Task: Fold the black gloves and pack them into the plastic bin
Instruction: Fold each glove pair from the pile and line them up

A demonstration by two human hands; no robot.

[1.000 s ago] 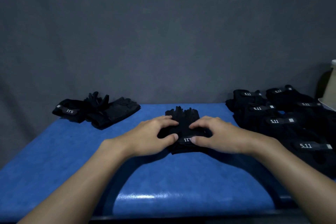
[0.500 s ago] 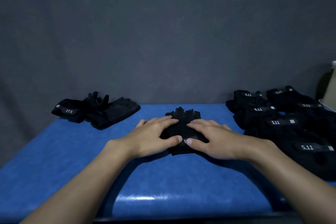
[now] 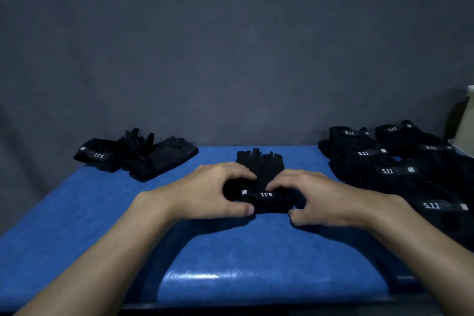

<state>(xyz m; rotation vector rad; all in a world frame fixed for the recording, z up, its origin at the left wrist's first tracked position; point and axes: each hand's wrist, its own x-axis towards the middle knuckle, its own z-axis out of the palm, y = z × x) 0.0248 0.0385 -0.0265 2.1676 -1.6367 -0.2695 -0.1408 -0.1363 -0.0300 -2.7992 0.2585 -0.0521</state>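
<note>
A pair of black gloves [image 3: 261,164] lies stacked in the middle of the blue table [image 3: 102,213], fingers pointing away, a "5.11" wrist strap facing me. My left hand [image 3: 213,190] grips the cuff end from the left, thumb at the near edge and fingers curled over the top. My right hand [image 3: 315,195] grips the same cuff from the right in the same way. The plastic bin [image 3: 465,123] shows only as a pale edge at the far right.
Loose black gloves [image 3: 133,152] lie in a heap at the table's back left. A large group of folded black gloves [image 3: 389,161] with "5.11" straps covers the right side. A dark grey backdrop hangs behind the table.
Both hands have slid back from lying flat over the gloves to the cuff end, and their fingers have curled around it. The wrist strap is uncovered again.
</note>
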